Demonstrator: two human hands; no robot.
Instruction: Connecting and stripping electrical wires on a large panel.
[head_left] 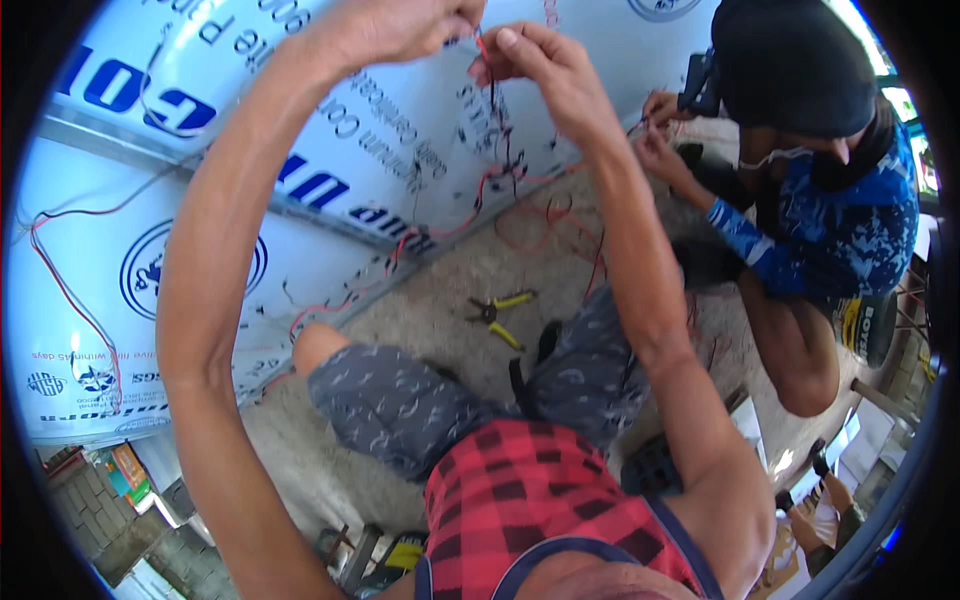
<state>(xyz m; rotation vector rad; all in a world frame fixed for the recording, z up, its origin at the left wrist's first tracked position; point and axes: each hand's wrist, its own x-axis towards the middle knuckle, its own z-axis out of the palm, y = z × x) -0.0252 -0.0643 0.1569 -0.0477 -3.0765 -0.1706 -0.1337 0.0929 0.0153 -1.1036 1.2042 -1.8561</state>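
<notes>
Both my arms reach up in front of a large panel covered in white-blue printed film. My left hand is closed at the top edge, its fingertips pinching the end of a thin red and black electrical wire. Close beside it, my right hand pinches the same wire between thumb and fingers. From there a dark strand hangs down the panel to a tangle of wires with short black ends. On the floor below lie yellow-handled pliers, their handles spread.
A red and black wire run follows the panel's lower edge, and another wire hangs at the left. To the right a co-worker in a dark head covering sits handling something small. Loose red wire lies on the concrete floor.
</notes>
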